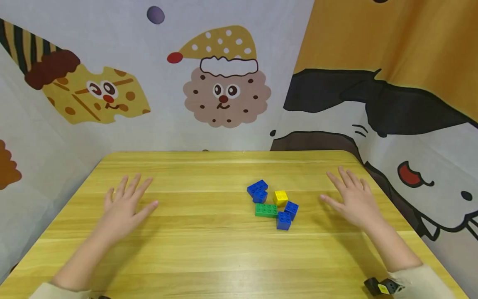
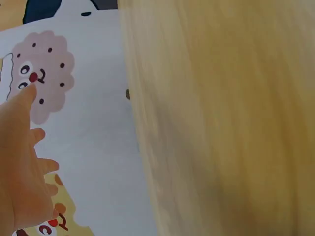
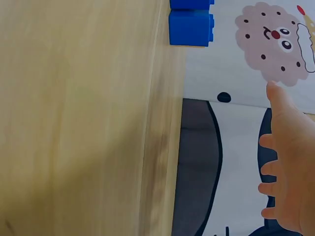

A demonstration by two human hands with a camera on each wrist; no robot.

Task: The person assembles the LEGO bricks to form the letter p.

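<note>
My left hand (image 1: 125,207) hovers over the left side of the table, fingers spread and holding nothing. Over the right side, my right hand (image 1: 354,201) is likewise spread and holds nothing. Between them, nearer the right hand, lies a loose cluster of toy building blocks. It has a green block (image 1: 266,210), a yellow block (image 1: 280,198) and several blue blocks (image 1: 284,220). Two of the blue ones lie together at the cluster's far left. In the right wrist view, blue blocks (image 3: 189,27) show at the top, apart from the right hand (image 3: 293,162). The left wrist view shows the left hand (image 2: 22,162) without blocks.
The wooden table (image 1: 186,249) has rounded far corners. A cloth with cartoon figures (image 1: 225,97) hangs behind it and along the sides. A small black device (image 1: 382,286) sits at the right wrist beside the sleeve (image 1: 422,282).
</note>
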